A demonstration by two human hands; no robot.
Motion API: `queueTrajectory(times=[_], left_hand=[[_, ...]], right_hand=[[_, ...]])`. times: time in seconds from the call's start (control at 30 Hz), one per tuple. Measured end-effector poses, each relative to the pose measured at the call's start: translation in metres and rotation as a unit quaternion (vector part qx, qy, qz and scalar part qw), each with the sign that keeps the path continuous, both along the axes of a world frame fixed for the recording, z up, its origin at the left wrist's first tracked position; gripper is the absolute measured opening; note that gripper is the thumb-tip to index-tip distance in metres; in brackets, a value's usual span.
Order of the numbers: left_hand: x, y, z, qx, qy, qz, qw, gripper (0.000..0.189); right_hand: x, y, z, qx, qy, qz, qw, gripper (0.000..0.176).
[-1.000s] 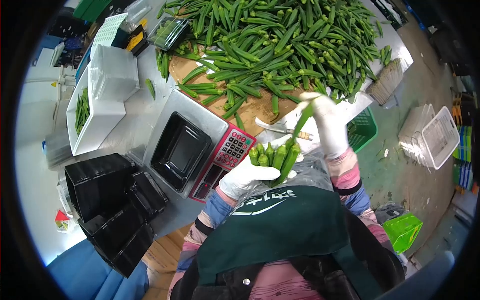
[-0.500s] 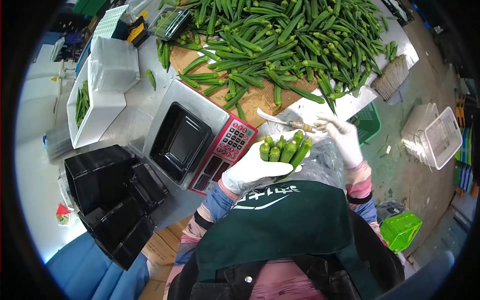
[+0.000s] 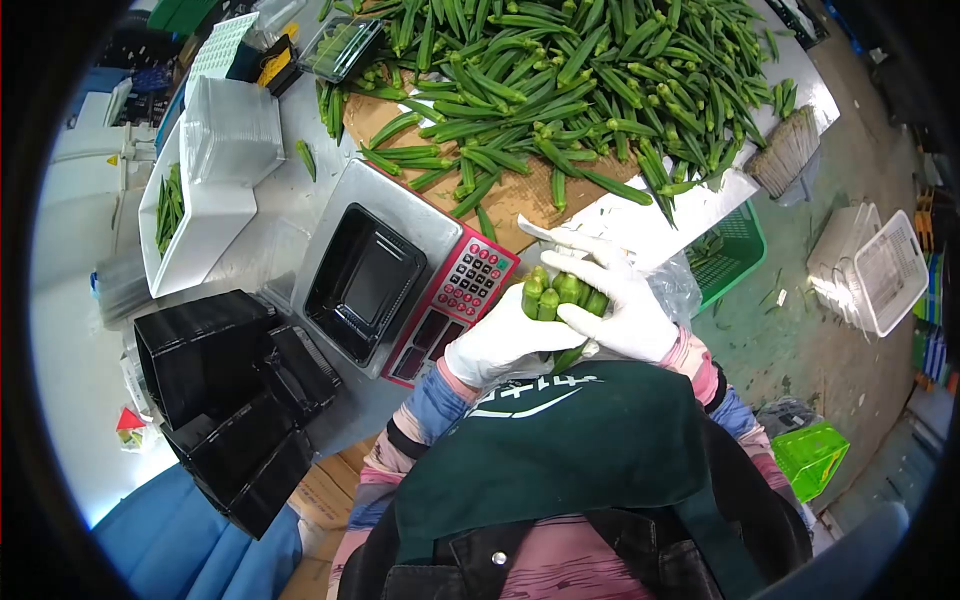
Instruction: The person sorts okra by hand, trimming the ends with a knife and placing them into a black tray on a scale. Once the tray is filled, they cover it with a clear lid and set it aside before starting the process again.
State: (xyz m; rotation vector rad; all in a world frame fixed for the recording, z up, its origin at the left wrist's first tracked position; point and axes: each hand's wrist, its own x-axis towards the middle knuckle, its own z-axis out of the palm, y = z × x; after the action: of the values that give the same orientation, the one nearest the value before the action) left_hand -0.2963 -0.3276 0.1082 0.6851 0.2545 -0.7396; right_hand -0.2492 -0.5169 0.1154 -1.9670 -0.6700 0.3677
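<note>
My gloved left hand [image 3: 498, 340] is closed round a small bunch of okra [image 3: 547, 303], stem ends up, in front of my apron. On the bunch's right side, my gloved right hand [image 3: 637, 313] wraps its fingers over the pods, thumb across the front. A knife with a curved blade [image 3: 536, 230] lies just beyond my hands, its handle mostly hidden by the right one. Left of the bunch is a scale [image 3: 455, 221] with a red keypad side, bearing a black plastic tray [image 3: 366, 283].
A large heap of okra [image 3: 590, 80] covers the table's far side, partly on cardboard [image 3: 523, 198]. Stacked black trays [image 3: 200, 345] stand left, near a white bin [image 3: 222, 228] with okra. A green basket [image 3: 740, 250] sits at right, a white basket [image 3: 880, 275] farther out.
My right hand has come left and down from beside the knife handle onto the okra bunch and closed on it. The left hand still holds the bunch in nearly the same place.
</note>
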Motion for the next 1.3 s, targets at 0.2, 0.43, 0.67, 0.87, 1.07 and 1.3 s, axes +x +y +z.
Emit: queueTrajectory(times=[0.2,0.43,0.67,0.87,1.07,1.3], left_hand=[[0.010,-0.003,-0.005,0.142,-0.120,0.038,0.982,0.056],[0.007,-0.005,-0.030,0.317,-0.191,0.079,0.926,0.065],[0.001,-0.002,-0.032,0.202,-0.160,0.031,0.966,0.070],[0.001,0.002,-0.007,0.161,-0.064,-0.122,0.977,0.055],[0.002,0.001,0.007,0.163,-0.073,-0.155,0.972,0.049],[-0.005,-0.003,-0.007,0.209,-0.073,-0.131,0.966,0.042]], right_hand=[[0.004,0.004,-0.010,0.019,-0.097,-0.054,0.994,0.040],[0.009,0.005,-0.017,-0.016,-0.156,-0.030,0.987,0.032],[0.001,-0.004,-0.020,0.043,-0.097,-0.017,0.994,0.031],[-0.014,-0.012,-0.029,0.067,-0.012,0.010,0.998,0.026],[-0.009,-0.021,-0.018,0.170,0.209,-0.067,0.961,0.020],[-0.003,-0.024,-0.028,0.154,0.254,-0.074,0.952,0.020]])
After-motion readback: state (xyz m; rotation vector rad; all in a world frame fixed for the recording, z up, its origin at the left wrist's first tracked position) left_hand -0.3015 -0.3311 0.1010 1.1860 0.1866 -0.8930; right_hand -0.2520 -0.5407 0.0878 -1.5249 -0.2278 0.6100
